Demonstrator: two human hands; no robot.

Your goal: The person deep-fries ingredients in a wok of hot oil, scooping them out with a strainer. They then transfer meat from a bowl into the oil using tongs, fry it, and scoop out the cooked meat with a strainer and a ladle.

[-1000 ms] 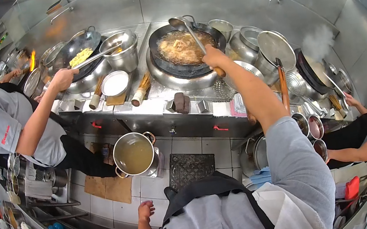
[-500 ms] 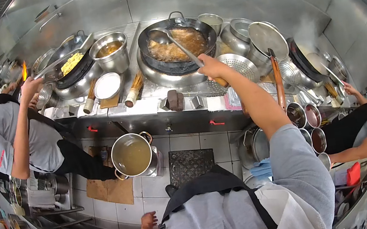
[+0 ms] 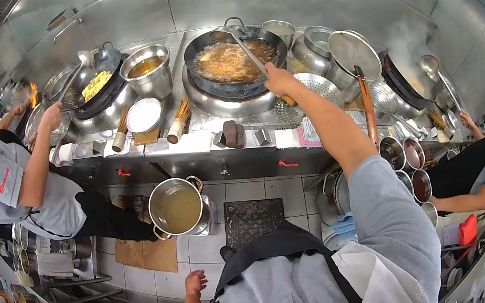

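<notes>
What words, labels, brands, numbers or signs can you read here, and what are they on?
No text can be read with certainty.
Red lettering on the grey sleeve of the co-worker at the picture's left: too small and blurred to read.

The ladle (image 3: 249, 54) lies over the wok (image 3: 195, 50); a pot (image 3: 153, 87) stands left; a strainer (image 3: 322, 85), right.

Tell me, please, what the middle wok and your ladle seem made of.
The wok looks like matte iron or steel, its wall dark and dull. The ladle seems to have a satin metal shaft, greyish, and perhaps a wooden end, brown.
</notes>
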